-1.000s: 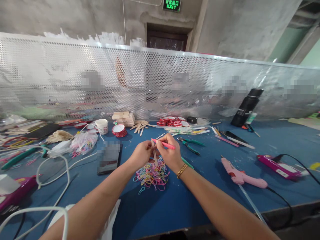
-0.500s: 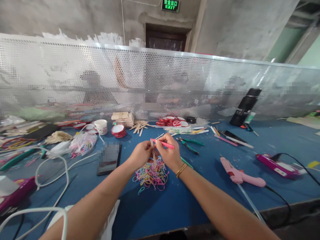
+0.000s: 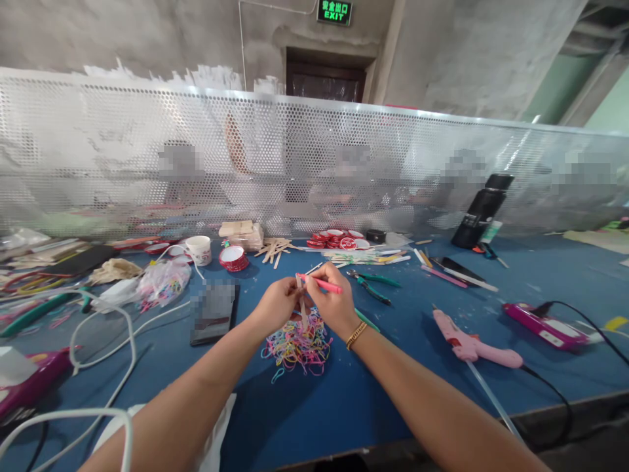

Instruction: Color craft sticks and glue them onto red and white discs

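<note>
Over the blue table, my left hand (image 3: 276, 303) is closed on a plain wooden stick (image 3: 303, 308) that stands nearly upright. My right hand (image 3: 334, 303), with a gold bracelet at the wrist, pinches a pink stick (image 3: 324, 283) that lies crosswise against the top of the wooden one. Both hands meet at the crossing point. Directly beneath them lies a heap of small coloured rubber bands (image 3: 296, 345).
A pink glue gun (image 3: 474, 344) lies to the right, green-handled pliers (image 3: 373, 283) behind my hands, a phone (image 3: 214, 311) to the left. White cables (image 3: 105, 341), red caps (image 3: 339, 238), loose wooden sticks (image 3: 275, 249) and a black bottle (image 3: 483, 210) are scattered about. A perforated metal screen (image 3: 314, 164) closes the far side.
</note>
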{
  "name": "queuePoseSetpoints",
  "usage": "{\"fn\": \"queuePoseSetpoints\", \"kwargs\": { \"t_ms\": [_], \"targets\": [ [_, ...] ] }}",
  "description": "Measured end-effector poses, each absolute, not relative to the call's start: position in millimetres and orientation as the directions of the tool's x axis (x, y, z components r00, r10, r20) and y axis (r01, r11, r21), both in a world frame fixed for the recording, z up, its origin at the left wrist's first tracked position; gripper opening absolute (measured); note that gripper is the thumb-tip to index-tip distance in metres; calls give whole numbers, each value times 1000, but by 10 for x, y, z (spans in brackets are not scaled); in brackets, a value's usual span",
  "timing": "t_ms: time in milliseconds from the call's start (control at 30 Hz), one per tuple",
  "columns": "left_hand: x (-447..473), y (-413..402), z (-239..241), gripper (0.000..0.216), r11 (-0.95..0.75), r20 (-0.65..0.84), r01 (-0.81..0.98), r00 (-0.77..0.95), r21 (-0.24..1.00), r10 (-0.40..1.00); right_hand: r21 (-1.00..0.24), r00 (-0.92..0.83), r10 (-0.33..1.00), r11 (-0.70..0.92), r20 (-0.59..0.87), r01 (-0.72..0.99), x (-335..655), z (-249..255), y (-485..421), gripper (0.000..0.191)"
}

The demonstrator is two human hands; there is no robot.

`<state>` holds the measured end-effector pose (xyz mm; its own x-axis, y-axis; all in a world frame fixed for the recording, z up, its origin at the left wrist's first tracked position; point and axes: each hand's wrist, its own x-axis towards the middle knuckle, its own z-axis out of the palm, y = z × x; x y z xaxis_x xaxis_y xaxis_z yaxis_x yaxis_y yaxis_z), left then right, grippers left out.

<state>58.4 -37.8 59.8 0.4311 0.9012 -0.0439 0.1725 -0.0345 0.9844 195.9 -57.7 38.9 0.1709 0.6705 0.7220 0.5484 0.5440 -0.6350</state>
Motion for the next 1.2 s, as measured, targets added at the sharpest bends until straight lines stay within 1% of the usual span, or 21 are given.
{"fn": "queuePoseSetpoints", "kwargs": {
  "t_ms": [100,433,533,700,800,933,1067,1133,1200],
  "targets": [
    [584,-377,598,15,-33,-44,175,422,984,905,-630,186,659,538,729,560,1969,385,-567,12],
    [572,-374,603,20,-22,-44,149,426,989,904,-636,187,665,535,723,557,1970,386,-570,12],
    [571,-370,600,19,-33,-45,175,421,984,906,-637,211,652,530,728,559,1978,388,-568,13],
    [568,-357,587,13,-44,-44,189,438,981,898,-631,183,662,540,727,556,1968,396,-574,13],
    [562,-349,578,12,-44,-46,195,437,980,898,-627,199,649,536,734,565,1978,392,-561,14],
    [561,-358,588,11,-21,-65,197,418,980,906,-669,205,678,543,706,507,2010,358,-519,13],
    [572,-375,616,13,-4,-69,177,404,984,912,-691,166,725,523,668,499,2004,318,-489,19],
    [575,-379,628,15,1,-70,171,399,985,914,-725,144,756,527,638,444,1987,314,-485,19],
    [577,-383,639,18,12,-79,168,398,986,914,-762,159,774,526,613,378,1972,320,-483,20]
  ]
}}
